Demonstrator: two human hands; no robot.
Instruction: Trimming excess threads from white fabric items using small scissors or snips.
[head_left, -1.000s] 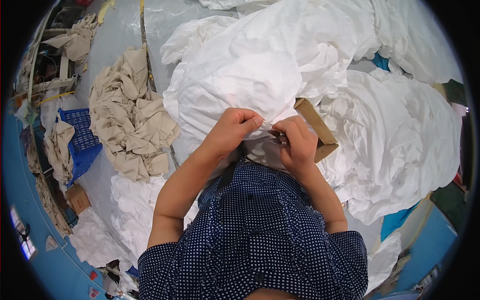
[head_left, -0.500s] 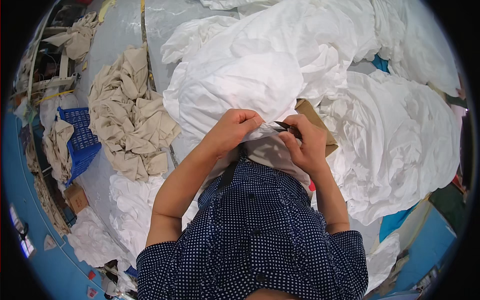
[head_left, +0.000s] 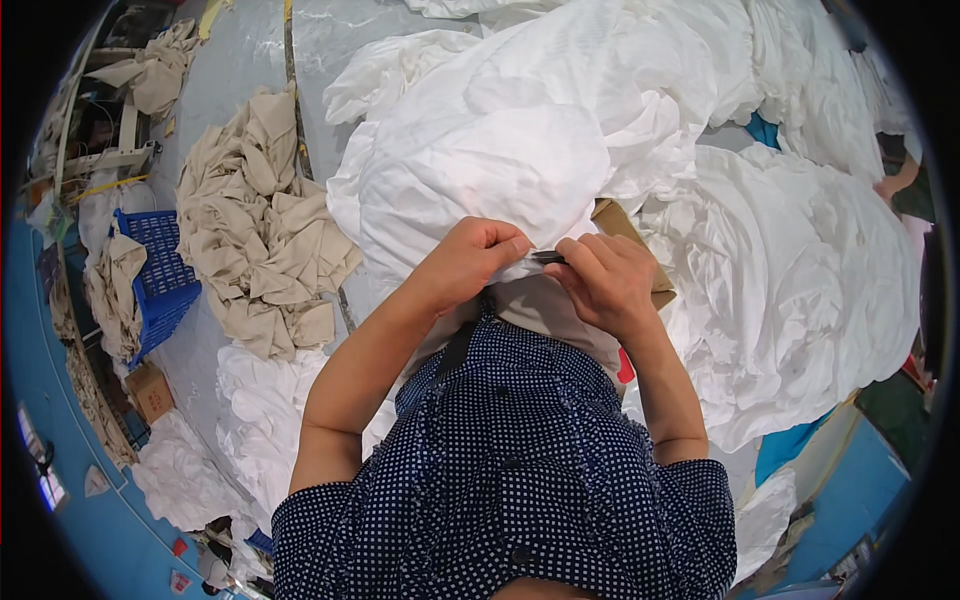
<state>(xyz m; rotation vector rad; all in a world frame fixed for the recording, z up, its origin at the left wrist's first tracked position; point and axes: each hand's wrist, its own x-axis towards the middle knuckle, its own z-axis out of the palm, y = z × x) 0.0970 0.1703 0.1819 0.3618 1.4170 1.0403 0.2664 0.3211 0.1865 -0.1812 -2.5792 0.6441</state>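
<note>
Still, the white sheet (head_left: 500,180) is pinched at its lower edge by the left hand (head_left: 470,262), just above the person's chest. The right hand (head_left: 600,280), closed on a small dark tool (head_left: 548,257), has been drawn closer to the left hand than half a second ago, and the cardboard box (head_left: 625,235) beside it is hidden more.

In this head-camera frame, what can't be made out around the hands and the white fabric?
- Small dark tool: mostly covered by the right hand; its kind is unclear.
- Brown cardboard box: mostly buried under the white fabric heap.
- Fabric edge pinched by the left hand: hidden by fingers.
</note>
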